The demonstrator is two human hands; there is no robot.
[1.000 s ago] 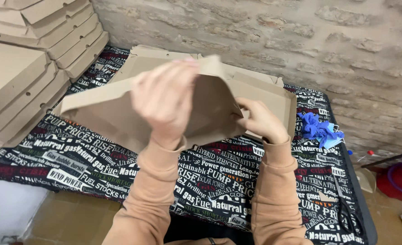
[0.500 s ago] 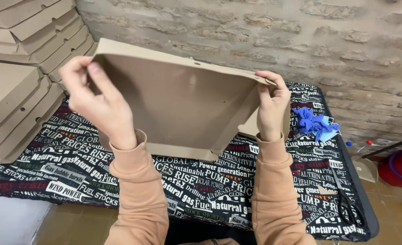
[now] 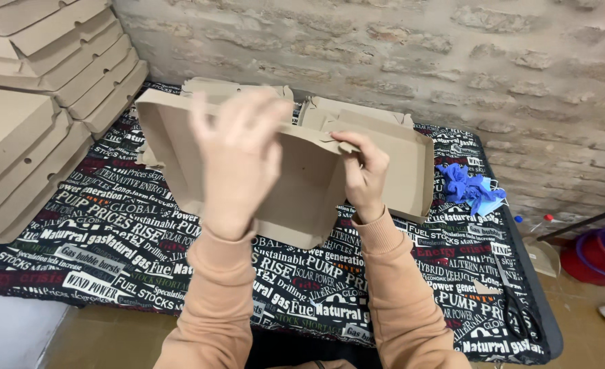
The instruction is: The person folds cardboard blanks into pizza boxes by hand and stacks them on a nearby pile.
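Head view: a flat brown cardboard pizza box (image 3: 296, 184), half folded and open toward the camera, held up above the worktop (image 3: 111, 246) with its black cloth covered in white and red lettering. Left hand (image 3: 237, 160) blurred, fingers spread over the near wall of the box; grip hard to judge, cannot tell whether closed on the cardboard. Right hand (image 3: 364, 171) pinched tight on a corner flap near the middle of the box. Behind, more flat brown cardboard blanks (image 3: 357, 113) lying against the brick wall (image 3: 453, 61). At left, stacked folded brown boxes (image 3: 36, 89). At right, crumpled blue gloves (image 3: 470, 188) on the cloth.
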